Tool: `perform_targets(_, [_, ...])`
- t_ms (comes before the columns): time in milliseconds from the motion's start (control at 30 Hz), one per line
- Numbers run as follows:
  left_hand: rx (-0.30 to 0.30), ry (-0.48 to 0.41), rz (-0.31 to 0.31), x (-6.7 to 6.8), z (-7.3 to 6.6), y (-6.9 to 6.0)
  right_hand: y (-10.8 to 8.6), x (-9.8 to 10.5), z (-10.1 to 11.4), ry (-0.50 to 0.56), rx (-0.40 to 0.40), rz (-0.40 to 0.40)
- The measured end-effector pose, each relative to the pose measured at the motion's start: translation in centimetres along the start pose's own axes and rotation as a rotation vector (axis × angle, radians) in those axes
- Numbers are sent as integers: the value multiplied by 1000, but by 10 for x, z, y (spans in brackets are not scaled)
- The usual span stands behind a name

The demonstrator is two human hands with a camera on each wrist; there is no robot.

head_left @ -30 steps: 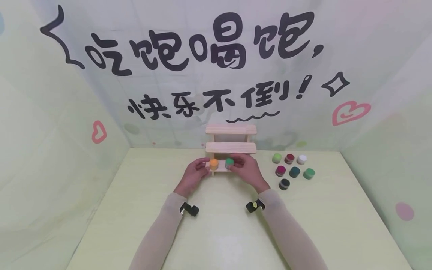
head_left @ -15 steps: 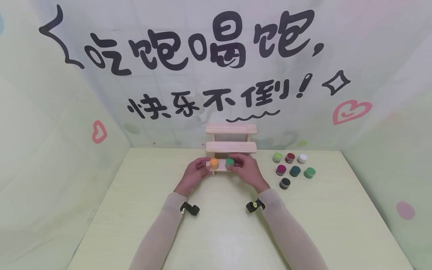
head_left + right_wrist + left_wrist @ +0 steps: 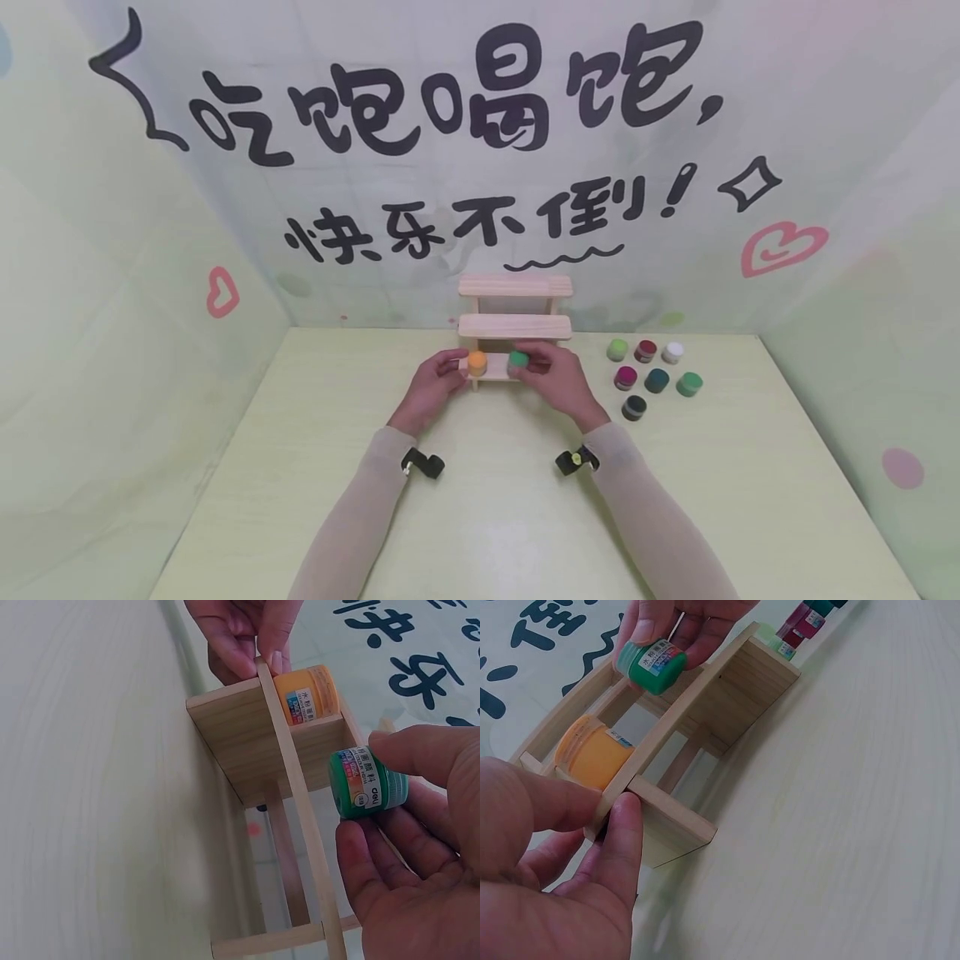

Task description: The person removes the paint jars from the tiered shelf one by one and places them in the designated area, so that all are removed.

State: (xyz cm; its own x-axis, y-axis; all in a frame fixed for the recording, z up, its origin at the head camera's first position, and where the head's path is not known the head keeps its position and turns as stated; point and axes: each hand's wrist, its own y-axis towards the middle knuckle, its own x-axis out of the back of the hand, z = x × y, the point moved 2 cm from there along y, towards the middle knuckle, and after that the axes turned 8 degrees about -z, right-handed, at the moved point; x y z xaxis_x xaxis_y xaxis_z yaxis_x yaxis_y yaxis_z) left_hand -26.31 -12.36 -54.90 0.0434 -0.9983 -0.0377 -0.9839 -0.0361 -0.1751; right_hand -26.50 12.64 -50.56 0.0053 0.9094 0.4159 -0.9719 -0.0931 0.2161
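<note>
In the head view a stepped wooden rack stands at the back of the table. An orange paint jar sits at the left end of its lowest tier. My left hand pinches the rack's left end beside that jar; thumb and fingers show on the wood in the left wrist view. Between the thumb and fingers of my right hand is a green paint jar, held at the lowest tier, right of the orange one. It lies tipped sideways in the right wrist view, its label showing.
Right of the rack, several more paint jars stand on the table, among them a light green jar, a white jar, a teal jar and a black jar. A printed cloth hangs behind and along the sides.
My right hand has shifted slightly right with the green paint jar, widening the gap to the orange jar. The left hand stays at the rack's left end.
</note>
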Motion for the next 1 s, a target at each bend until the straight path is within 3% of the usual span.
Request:
perform_targets(700, [-6, 31, -7, -1, -1, -1, -18, 40, -7, -9, 13, -24])
perform_targets(1000, [-17, 34, -6, 0, -1, 0, -22, 57, -9, 4, 84, -29])
